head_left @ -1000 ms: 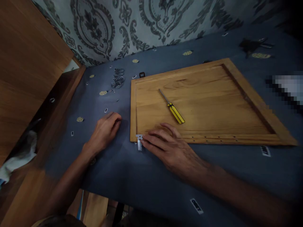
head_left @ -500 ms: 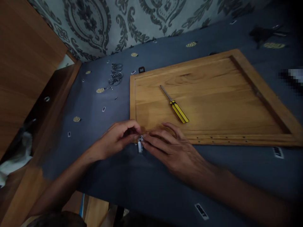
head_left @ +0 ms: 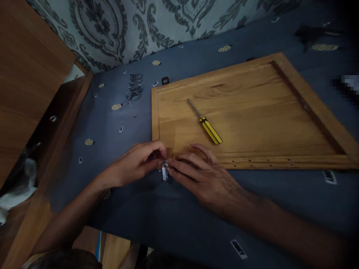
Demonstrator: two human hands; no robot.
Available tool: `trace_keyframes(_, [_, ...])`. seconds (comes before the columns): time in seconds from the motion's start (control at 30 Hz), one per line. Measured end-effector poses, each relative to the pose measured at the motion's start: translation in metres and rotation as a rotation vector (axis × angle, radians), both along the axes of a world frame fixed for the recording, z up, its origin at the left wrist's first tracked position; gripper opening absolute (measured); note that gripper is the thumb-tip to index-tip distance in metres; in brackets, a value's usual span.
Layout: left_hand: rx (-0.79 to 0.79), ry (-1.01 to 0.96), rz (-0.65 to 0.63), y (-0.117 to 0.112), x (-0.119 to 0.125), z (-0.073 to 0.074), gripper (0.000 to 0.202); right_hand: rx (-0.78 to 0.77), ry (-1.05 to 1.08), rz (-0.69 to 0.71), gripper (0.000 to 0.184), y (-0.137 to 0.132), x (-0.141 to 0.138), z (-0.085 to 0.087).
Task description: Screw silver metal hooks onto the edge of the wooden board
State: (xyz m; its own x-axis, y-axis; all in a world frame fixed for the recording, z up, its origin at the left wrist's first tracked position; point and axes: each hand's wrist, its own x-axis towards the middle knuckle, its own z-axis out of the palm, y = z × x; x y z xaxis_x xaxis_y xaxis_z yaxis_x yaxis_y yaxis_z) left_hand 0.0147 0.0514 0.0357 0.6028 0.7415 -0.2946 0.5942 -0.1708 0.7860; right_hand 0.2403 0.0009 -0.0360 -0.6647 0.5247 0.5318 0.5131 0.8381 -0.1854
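Note:
A small metal hinge (head_left: pixel 165 174) lies at the near left corner of a framed wooden door panel (head_left: pixel 246 108), its shiny arm sticking out over the near edge. From the left, my left hand (head_left: pixel 137 161) reaches in with thumb and forefinger pinched at the top of the hinge; what sits between those fingertips is too small to make out. My right hand (head_left: pixel 202 173) has its thumb and forefinger against the hinge's right side, the other fingers bent over the panel's edge. A yellow and black screwdriver (head_left: pixel 210 129) rests on the panel, beyond my right hand.
More metal hinges (head_left: pixel 134 87) lie in a group on the blue patterned cloth (head_left: pixel 106 119), with small screws (head_left: pixel 135 116) near them. A dark tool (head_left: pixel 311 35) is at the far right. Wooden furniture (head_left: pixel 30 74) stands at the left. Several holes run along the panel's near edge.
The whole view has shifted slightly. Both hands stay at the hinge in nearly the same pose, and the screwdriver and panel have not moved on the cloth.

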Motion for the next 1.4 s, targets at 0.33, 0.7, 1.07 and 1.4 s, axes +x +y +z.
trace_keyframes(0.33, [-0.077, 0.062, -0.062, 0.009, 0.003, 0.009, 0.018, 0.024, 0.022, 0.007, 0.035, 0.000, 0.000, 0.001])
trace_keyframes(0.7, [-0.140, 0.043, -0.087, 0.016, 0.003, 0.008, 0.020, 0.009, -0.024, -0.003, 0.031, 0.000, 0.000, -0.001])
trace_keyframes(1.07, [-0.141, 0.078, -0.123, 0.019, 0.003, 0.011, 0.021, 0.009, -0.037, -0.013, 0.031, 0.000, 0.000, -0.001])
trace_keyframes(1.4, [-0.087, 0.099, -0.137, 0.019, 0.005, 0.008, 0.019, 0.000, -0.042, -0.018, 0.028, -0.001, 0.000, 0.001])
